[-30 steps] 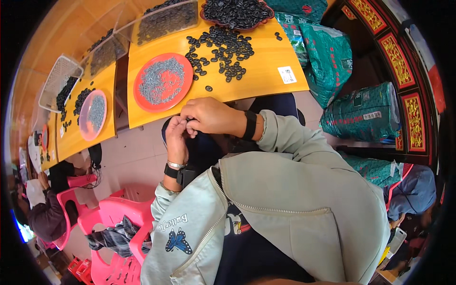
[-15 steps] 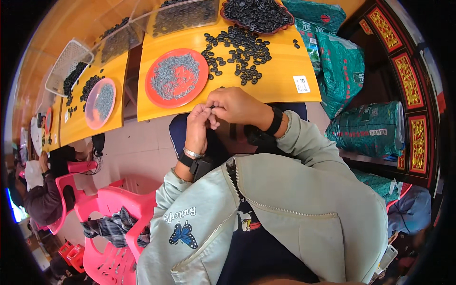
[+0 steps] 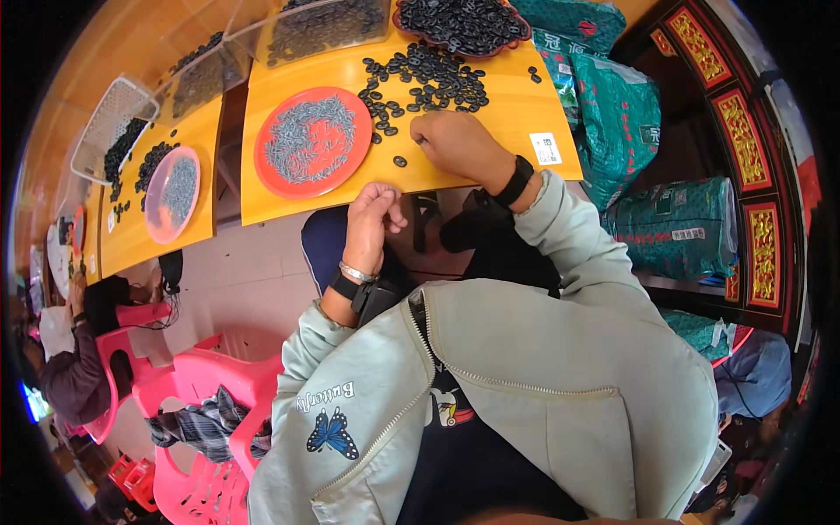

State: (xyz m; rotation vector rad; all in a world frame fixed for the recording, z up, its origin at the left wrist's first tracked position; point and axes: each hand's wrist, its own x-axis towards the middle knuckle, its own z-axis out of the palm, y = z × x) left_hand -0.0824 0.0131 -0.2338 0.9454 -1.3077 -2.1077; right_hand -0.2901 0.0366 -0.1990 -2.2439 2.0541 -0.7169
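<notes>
My left hand (image 3: 374,219) is at the near edge of the wooden table (image 3: 516,157), its fingers curled together; whatever they pinch is too small to make out. My right hand (image 3: 464,147) reaches over the tabletop with the back of the hand upward and fingers bent down beside the pile of small black oval pieces (image 3: 442,77); the fingertips are largely hidden. A single black oval piece (image 3: 400,161) lies between the hands. Left of them, a round red plate (image 3: 306,191) holds many small grey pin-like parts (image 3: 297,136).
A dark scalloped tray (image 3: 503,51) heaped with black pieces and a clear bin (image 3: 328,35) stand at the back. A white label (image 3: 545,149) is on the table's right. Green sacks (image 3: 617,122) stand to the right. At left are a pink bowl (image 3: 160,223) and a pink chair (image 3: 206,367).
My hands were together in front of the table edge. Now they are apart: the right has moved forward to the black pieces, while the left stays near the edge. A lone black piece shows between them.
</notes>
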